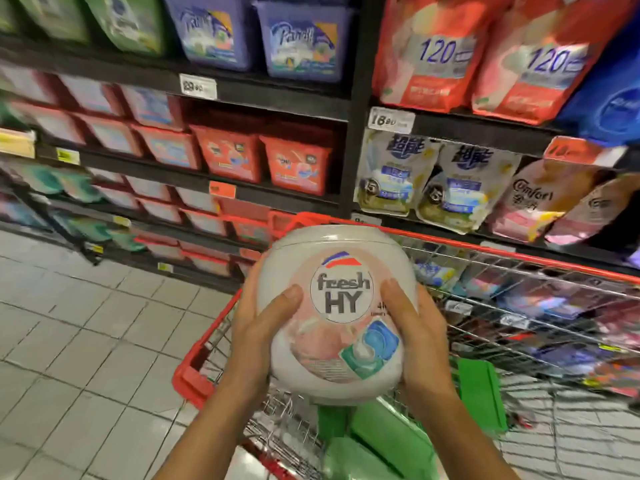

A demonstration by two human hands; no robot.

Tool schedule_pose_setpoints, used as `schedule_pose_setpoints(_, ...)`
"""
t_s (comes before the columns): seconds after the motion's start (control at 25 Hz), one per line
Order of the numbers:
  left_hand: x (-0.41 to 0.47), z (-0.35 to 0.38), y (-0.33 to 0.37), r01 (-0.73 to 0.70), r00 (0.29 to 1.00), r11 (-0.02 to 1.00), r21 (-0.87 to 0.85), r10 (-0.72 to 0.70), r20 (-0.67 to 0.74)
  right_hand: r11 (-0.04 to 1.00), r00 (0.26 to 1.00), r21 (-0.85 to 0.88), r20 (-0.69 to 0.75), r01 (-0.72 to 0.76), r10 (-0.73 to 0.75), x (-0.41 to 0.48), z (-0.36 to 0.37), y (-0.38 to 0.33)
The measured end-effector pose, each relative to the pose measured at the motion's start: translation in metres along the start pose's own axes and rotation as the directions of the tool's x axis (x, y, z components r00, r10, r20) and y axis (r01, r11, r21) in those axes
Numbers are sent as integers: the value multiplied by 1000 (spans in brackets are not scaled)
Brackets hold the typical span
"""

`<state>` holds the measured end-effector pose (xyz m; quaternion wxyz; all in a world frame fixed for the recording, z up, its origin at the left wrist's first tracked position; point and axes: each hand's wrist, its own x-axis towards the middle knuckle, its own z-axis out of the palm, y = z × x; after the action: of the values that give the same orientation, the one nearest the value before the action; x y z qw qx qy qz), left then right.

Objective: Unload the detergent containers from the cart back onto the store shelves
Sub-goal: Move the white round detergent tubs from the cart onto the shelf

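tub (pixel 337 313): held above cart (pixel 194 372), label up
left hand (pixel 258 336) & right hand (pixel 414 336): clamped on tub sides
shelves (pixel 263 199): beyond cart
tip: keep both hands on, lift to shelf w/ free slot

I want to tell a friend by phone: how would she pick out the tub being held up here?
Find the red-rimmed wire cart before the dark store shelves. Held up over its near end is a round white tub. Unlike the boxy red tubs and purple tubs shelved behind, it is domed and carries a circular "fresh HY" label.
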<state>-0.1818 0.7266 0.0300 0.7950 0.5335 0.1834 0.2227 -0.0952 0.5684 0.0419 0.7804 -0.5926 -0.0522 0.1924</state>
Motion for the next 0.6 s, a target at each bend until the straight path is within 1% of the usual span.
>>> schedule_pose_setpoints(0.16,-8,-71,50,-73,997,997,-4,73,12,1000,996,11,84,25,-26,-19,81,10)
schedule_pose_setpoints(0.4,-17,-189,134,-168,985,980,107,171,-24,995,987,78,140,68,-78,-50,218,36)
schedule_pose_setpoints(0.52,-6,-223,172,-220,973,969,108,225,-41,991,979,85,167,104,-117,-50,269,29)
schedule_pose_setpoints(0.6,7,-237,193,-268,963,959,91,269,0,985,968,99,192,142,-159,-43,296,19)
